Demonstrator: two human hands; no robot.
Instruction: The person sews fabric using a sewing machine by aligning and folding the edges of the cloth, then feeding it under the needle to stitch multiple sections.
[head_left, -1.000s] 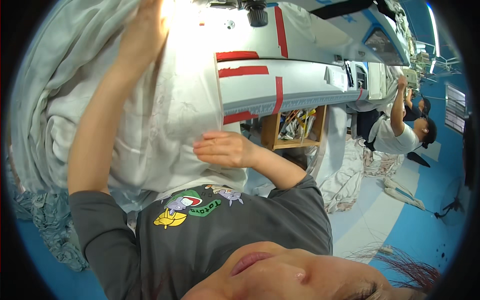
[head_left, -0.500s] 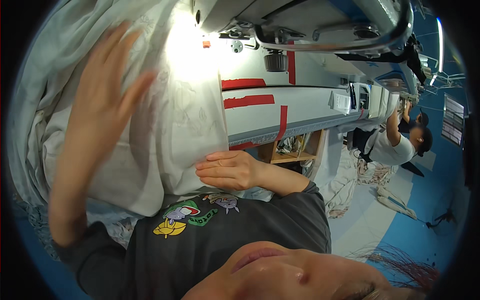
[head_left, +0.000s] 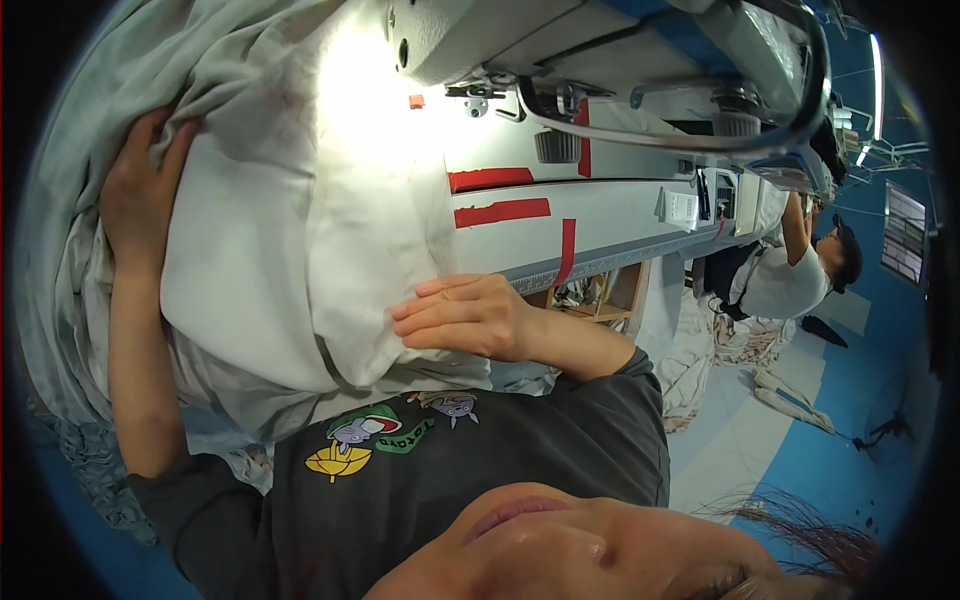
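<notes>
A large piece of white fabric lies in folds over the left of the sewing table and down toward my lap. At the far left my left hand is closed on bunched folds of it, the thumb and forefinger pinching around a fold and the other fingers partly hidden. My right hand rests on the fabric's near right edge, its fingers stretched out flat. A sewing machine head stands beyond the fabric, its lamp shining brightly on the cloth beside the presser foot.
Red tape strips mark the white table, with a ruler along its near edge. A metal bar curves in front of the machine. Below is a wooden shelf. At right, a co-worker sits near piled cloth.
My left hand has come down from above the cloth to the far left and closed on its folds. The fabric there has shifted and bunched up. My right hand has moved slightly, still flat.
</notes>
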